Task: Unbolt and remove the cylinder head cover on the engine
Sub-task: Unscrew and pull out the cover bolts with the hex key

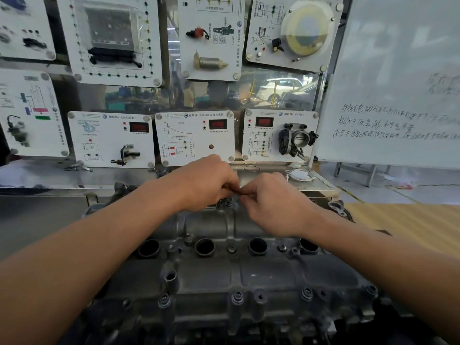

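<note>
The grey cylinder head cover (pixel 239 272) lies across the lower middle of the head view, with several round spark plug wells and a row of bolts (pixel 237 297) along its near edge. Both hands meet over the cover's far edge. My left hand (pixel 209 183) has its fingers curled and pinches a small dark part at its fingertips. My right hand (pixel 271 202) pinches the same small part from the other side. Just below the fingertips a bolt boss (pixel 227 202) stands on the far edge. The pinched part is mostly hidden by the fingers.
Behind the engine a metal bench (pixel 311 186) carries a white cable and a ring. White training panels (pixel 194 138) with sensors stand upright at the back. A whiteboard (pixel 398 95) leans at the right, and a yellow ribbed surface (pixel 410 225) lies at the right.
</note>
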### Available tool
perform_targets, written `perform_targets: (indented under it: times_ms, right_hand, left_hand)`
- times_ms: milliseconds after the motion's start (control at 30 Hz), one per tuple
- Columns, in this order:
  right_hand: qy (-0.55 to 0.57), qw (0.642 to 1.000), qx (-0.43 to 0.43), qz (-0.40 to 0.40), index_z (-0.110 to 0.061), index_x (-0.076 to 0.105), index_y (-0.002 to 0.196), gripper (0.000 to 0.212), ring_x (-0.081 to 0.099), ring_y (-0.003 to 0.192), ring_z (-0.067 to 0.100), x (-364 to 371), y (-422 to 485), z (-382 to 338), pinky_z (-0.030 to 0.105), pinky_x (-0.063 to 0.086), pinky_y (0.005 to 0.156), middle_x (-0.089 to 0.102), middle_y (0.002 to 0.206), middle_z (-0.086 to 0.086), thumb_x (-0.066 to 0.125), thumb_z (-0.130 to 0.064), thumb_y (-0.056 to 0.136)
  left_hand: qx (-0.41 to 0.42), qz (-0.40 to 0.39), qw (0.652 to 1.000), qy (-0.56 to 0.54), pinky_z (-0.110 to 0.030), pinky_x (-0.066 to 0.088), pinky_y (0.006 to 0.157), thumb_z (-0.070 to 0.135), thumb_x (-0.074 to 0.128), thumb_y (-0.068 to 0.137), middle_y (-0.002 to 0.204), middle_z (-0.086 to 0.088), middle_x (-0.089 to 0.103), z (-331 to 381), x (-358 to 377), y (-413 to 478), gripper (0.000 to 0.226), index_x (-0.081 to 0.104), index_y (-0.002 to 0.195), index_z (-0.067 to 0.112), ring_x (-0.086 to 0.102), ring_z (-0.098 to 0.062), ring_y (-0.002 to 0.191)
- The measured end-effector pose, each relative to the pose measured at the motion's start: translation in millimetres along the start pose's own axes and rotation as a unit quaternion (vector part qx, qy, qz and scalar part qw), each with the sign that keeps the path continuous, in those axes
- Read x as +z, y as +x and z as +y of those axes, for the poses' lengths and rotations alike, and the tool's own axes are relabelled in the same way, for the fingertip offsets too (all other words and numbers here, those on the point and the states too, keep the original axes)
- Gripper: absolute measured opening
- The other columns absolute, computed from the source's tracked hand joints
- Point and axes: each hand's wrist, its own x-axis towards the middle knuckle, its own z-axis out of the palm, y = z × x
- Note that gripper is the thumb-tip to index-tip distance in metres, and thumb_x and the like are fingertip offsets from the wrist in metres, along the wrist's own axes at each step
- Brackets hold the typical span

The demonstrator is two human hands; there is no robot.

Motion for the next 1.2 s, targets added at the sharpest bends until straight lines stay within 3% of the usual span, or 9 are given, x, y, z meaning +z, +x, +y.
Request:
perform_targets:
  times_ms: [167,300,433,567,700,800,900,1033,1200]
  right_hand:
    - [-0.042,0.999,0.006,0.005,-0.013,0.053,0.068,0.023,0.048,0.063,0.029,8.5,-1.0,-9.0,0.034,0.042,0.059,0.042,0.060,0.000,0.052,-0.017,0.090]
    - [-0.051,0.999,0.003,0.002,-0.013,0.055,0.071,0.021,0.052,0.063,0.030,8.7,-1.2,-9.3,0.037,0.048,0.058,0.047,0.062,0.002,0.053,-0.020,0.091]
    - [-0.062,0.998,-0.009,-0.004,-0.012,0.066,0.086,0.026,0.059,0.071,0.036,5.5,-3.4,-6.2,0.044,0.054,0.068,0.062,0.077,0.011,0.046,-0.026,0.097]
    - [-0.098,0.995,-0.027,-0.013,-0.017,0.061,0.080,0.031,0.058,0.073,0.035,4.6,0.2,-2.3,0.041,0.054,0.068,0.053,0.073,0.006,0.042,-0.031,0.100]
    - [-0.131,0.990,-0.054,-0.012,-0.023,0.059,0.080,0.032,0.049,0.069,0.027,4.6,2.3,6.1,0.034,0.044,0.062,0.043,0.069,-0.002,0.040,-0.038,0.102]
    - [-0.170,0.981,-0.092,0.006,-0.023,0.064,0.089,0.036,0.042,0.066,0.023,4.5,4.6,14.3,0.032,0.034,0.061,0.040,0.068,-0.004,0.037,-0.044,0.102]
    - [-0.188,0.973,-0.131,0.011,-0.024,0.064,0.091,0.037,0.042,0.062,0.023,3.5,7.7,20.7,0.031,0.033,0.059,0.036,0.061,-0.008,0.036,-0.046,0.102]
    - [-0.233,0.949,-0.212,-0.001,-0.027,0.062,0.111,0.039,0.048,0.061,0.025,-9.7,12.5,34.7,0.032,0.035,0.057,0.063,0.073,0.003,0.029,-0.047,0.102]
    - [-0.242,0.923,-0.297,-0.024,-0.025,0.070,0.102,0.035,0.053,0.054,0.023,-25.9,26.9,46.4,0.029,0.038,0.047,0.060,0.062,0.000,0.041,-0.043,0.103]
  left_hand:
    - [0.010,-0.004,1.000,0.004,-0.029,0.050,0.078,0.017,0.068,0.092,0.092,0.002,0.076,-3.1,-1.6,-3.9,0.015,0.077,0.103,0.020,0.065,-0.013,0.082]
    - [0.009,0.008,1.000,0.014,-0.018,0.045,0.065,0.019,0.067,0.093,0.090,0.005,0.074,-6.3,2.2,-6.3,0.014,0.076,0.102,0.022,0.066,-0.012,0.082]
    - [0.027,-0.010,0.999,0.035,-0.036,0.049,0.077,0.028,0.058,0.098,0.088,0.001,0.074,-6.9,2.8,-10.2,0.019,0.074,0.108,0.022,0.065,-0.017,0.080]
    - [0.040,-0.037,0.995,0.078,-0.036,0.045,0.070,0.036,0.047,0.102,0.077,-0.002,0.069,-6.2,2.3,-12.2,0.028,0.070,0.104,0.020,0.059,-0.019,0.070]
    - [0.047,-0.040,0.994,0.087,-0.036,0.043,0.064,0.037,0.046,0.103,0.072,-0.002,0.064,-6.6,4.4,-9.3,0.029,0.066,0.094,0.018,0.054,-0.019,0.066]
    - [0.045,-0.026,0.996,0.079,-0.036,0.044,0.063,0.039,0.045,0.102,0.071,-0.001,0.063,-9.0,8.3,-8.5,0.030,0.066,0.095,0.019,0.055,-0.019,0.066]
    - [0.040,-0.013,0.996,0.074,-0.037,0.045,0.064,0.039,0.046,0.101,0.071,-0.002,0.063,-9.6,12.8,-8.2,0.029,0.067,0.097,0.019,0.056,-0.021,0.067]
    - [0.024,0.003,0.997,0.073,-0.033,0.037,0.062,0.040,0.044,0.101,0.060,0.010,0.042,-5.9,16.4,-4.0,0.031,0.065,0.090,0.019,0.041,-0.016,0.060]
    - [-0.017,0.024,0.999,0.031,-0.037,0.043,0.058,0.041,0.045,0.101,0.058,0.005,0.048,-7.8,22.9,-2.7,0.035,0.060,0.079,0.019,0.047,-0.015,0.055]
